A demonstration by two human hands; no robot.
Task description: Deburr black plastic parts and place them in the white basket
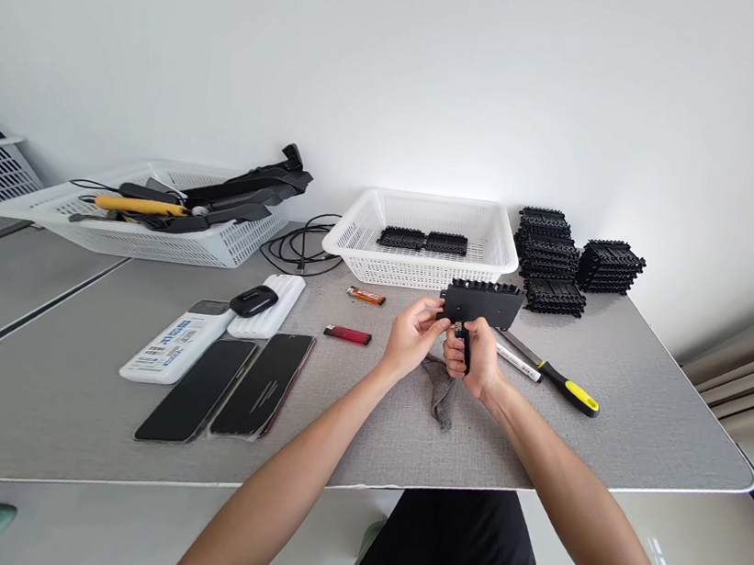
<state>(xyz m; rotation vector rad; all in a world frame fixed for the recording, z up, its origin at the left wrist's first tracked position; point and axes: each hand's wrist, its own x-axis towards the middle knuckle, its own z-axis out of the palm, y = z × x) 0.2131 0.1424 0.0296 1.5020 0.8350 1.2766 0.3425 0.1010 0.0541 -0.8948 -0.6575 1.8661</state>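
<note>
Grey bench [643, 420] against a white wall fills the frame. At centre, the left hand [412, 335] pinches the left edge of a black plastic part [482, 304], held upright above a grey cloth [442, 393]. The right hand [475, 356] is closed round a small dark tool [463, 350] under the part. Behind it sits a white basket [420, 274]; stacked black parts [561, 256] stand at upper right.

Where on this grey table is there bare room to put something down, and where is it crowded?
Bare table runs right of the yellow-handled knife to the edge. More lies along the near edge left of the two phones. It is crowded behind the left hand and right hand: middle basket, stacked black parts, two lighters, cloth.
</note>
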